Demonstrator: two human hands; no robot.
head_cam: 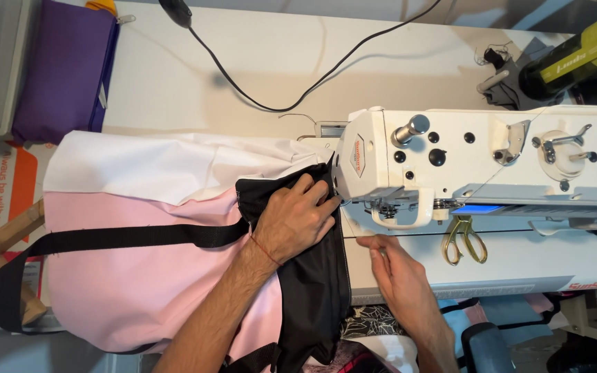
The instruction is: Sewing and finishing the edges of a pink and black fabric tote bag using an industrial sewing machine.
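head view: left hand lies flat, fingers spread on the black fabric, their tips just beside the white sewing machine. right hand pinches the fabric's edge with narrowed fingers. black strap crosses pink fabric behind the left wrist; gold scissors lie beyond the right fingers.

The left hand is lying flat, palm down, fingers spread forward. Just beside it, the right hand is pinching its fingertips together.

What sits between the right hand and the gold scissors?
Nothing: bare white machine bed separates the right hand from the gold scissors, per the head view.
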